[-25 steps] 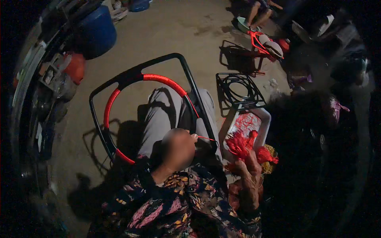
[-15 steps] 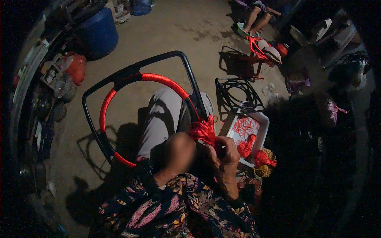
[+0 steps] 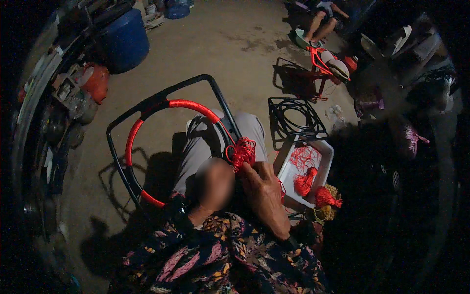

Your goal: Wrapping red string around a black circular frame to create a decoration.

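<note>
Right hand [image 3: 264, 191] pinches red cord bundle [image 3: 242, 153] at right side of black frame [image 3: 155, 106]. Left hand [image 3: 215, 183] blurred; grip unclear.

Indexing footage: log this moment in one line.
right hand: holds red cord bundle; left hand: blurred, grip unclear; black frame: partly red-wrapped; white tray: loose red cord inside
</note>
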`<state>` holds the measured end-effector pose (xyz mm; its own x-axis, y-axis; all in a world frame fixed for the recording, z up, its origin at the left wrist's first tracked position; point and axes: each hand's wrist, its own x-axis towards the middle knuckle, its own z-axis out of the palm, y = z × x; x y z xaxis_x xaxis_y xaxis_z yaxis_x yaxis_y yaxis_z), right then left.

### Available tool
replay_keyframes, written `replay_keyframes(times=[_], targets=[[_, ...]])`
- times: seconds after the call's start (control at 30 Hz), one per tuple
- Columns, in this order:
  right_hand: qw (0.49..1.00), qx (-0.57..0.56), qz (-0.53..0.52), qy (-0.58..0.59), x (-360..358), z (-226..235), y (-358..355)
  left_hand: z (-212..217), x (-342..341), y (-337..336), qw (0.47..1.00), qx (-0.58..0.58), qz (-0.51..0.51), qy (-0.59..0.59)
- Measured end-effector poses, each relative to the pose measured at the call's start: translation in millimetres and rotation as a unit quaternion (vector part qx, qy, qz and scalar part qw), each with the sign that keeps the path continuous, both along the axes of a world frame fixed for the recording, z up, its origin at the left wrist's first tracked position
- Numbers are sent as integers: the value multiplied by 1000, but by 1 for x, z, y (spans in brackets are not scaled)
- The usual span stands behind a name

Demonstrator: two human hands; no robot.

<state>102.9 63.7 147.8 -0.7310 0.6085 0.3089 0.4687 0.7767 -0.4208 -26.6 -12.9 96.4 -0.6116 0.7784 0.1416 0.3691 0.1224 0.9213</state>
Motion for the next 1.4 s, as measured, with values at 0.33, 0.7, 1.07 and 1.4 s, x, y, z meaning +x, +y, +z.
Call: replay_keyframes(times=[0.33,0.7,1.07,1.4], targets=[[995,-72,-37,52,21,-4,-18,-8,2,0,1000,-1,11,-27],[999,19,-2,27,2,-4,-6,12,6,-1,1000,-21,-11,-19],[997,-6,-31,76,-5,-6,8,8,17,3,998,-11,-55,-5],[979,115,132,-104,-17,11,50,-7,39,6,969,167,-77,-165]])
